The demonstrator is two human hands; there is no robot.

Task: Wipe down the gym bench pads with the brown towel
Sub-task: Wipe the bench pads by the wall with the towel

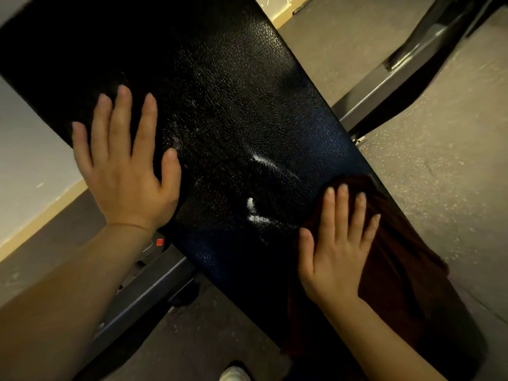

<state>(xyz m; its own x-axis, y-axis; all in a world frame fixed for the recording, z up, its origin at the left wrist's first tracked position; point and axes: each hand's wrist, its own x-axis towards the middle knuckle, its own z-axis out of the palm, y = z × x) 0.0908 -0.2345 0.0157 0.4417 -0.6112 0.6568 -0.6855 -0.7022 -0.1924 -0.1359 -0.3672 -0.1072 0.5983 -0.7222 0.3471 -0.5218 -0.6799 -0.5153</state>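
Observation:
A black textured bench pad (pixel 220 92) runs diagonally from upper left to lower right. White streaks (pixel 257 213) mark its middle. My left hand (pixel 126 166) lies flat with straight fingers on the pad's left edge. My right hand (pixel 338 243) presses flat on the brown towel (pixel 398 265), which is spread over the pad's lower right part and hangs over its right edge.
The bench's dark metal frame (pixel 384 100) crosses under the pad from lower left to upper right. A red tag (pixel 160 242) sits on the frame near my left wrist. Speckled grey floor (pixel 439 160) lies to the right. A shoe tip (pixel 233 373) shows at the bottom.

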